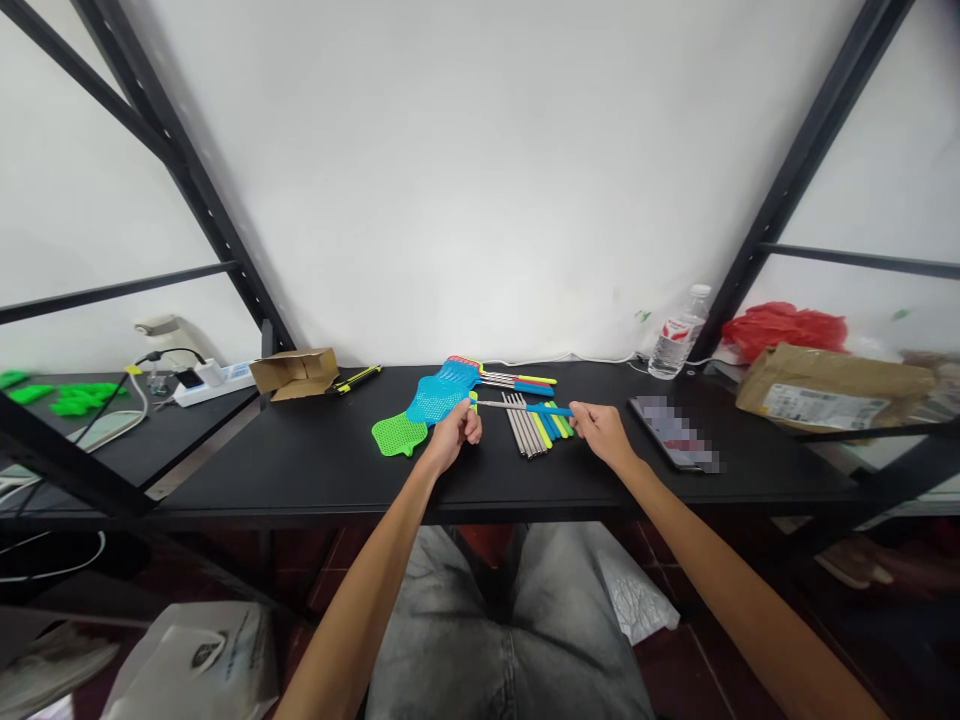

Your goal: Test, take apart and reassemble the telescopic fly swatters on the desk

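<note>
A blue fly swatter (435,401) with a metal rod and a blue handle is stretched between my two hands. My left hand (455,432) is closed at its neck, where the blue mesh meets the rod. My right hand (597,428) pinches the end of the blue handle. Below the rod lies a row of loose metal rods (523,428) with yellow, blue and green grips. A green swatter head (399,435) rests on the table left of my left hand, partly under the blue mesh. Behind, several swatters with rods and handles (529,383) lie stacked, their heads partly covered.
On the black table (300,465) are an open cardboard box (296,374), a yellow-black cutter (358,380), a water bottle (678,335) and a phone (671,432). A wrapped parcel (832,390) and red bag (784,328) sit right. A power strip (217,385) is left, beside black shelf posts.
</note>
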Demonstrator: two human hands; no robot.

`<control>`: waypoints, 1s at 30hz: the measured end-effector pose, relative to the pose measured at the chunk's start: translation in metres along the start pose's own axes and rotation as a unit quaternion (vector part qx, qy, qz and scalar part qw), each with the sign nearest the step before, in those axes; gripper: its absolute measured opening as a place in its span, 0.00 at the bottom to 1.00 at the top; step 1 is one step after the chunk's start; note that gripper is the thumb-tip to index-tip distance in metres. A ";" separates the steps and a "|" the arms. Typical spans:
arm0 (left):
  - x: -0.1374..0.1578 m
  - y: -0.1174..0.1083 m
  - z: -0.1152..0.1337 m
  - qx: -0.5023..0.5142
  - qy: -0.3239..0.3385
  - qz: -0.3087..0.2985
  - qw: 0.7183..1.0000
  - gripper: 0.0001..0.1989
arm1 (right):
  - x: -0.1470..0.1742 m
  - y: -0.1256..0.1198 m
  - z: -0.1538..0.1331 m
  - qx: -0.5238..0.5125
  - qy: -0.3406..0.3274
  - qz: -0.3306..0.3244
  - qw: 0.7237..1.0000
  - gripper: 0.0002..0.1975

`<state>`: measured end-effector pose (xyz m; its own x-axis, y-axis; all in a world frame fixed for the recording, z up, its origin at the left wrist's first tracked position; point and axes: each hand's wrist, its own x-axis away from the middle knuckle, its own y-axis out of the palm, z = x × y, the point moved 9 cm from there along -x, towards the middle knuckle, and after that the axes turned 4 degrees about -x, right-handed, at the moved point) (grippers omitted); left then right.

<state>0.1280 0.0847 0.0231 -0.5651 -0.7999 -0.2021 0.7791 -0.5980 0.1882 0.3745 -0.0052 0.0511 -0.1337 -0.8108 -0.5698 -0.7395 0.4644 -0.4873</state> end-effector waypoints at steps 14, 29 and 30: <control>-0.001 -0.012 0.000 0.043 -0.008 0.077 0.996 0.30 | -0.002 0.007 -0.002 0.006 -0.035 0.012 0.999 0.13; 0.001 0.002 0.000 -0.030 0.004 -0.010 1.000 0.29 | 0.000 0.004 -0.004 0.038 -0.027 -0.012 0.999 0.22; 0.001 0.003 0.000 -0.031 0.004 -0.013 0.999 0.29 | 0.000 0.004 -0.004 0.036 -0.023 -0.015 0.999 0.23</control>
<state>0.1296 0.0824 0.0232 -0.5831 -0.7836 -0.2145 0.7796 -0.6140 0.1237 0.3683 -0.0044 0.0520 -0.0805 -0.8080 -0.5837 -0.6929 0.4663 -0.5500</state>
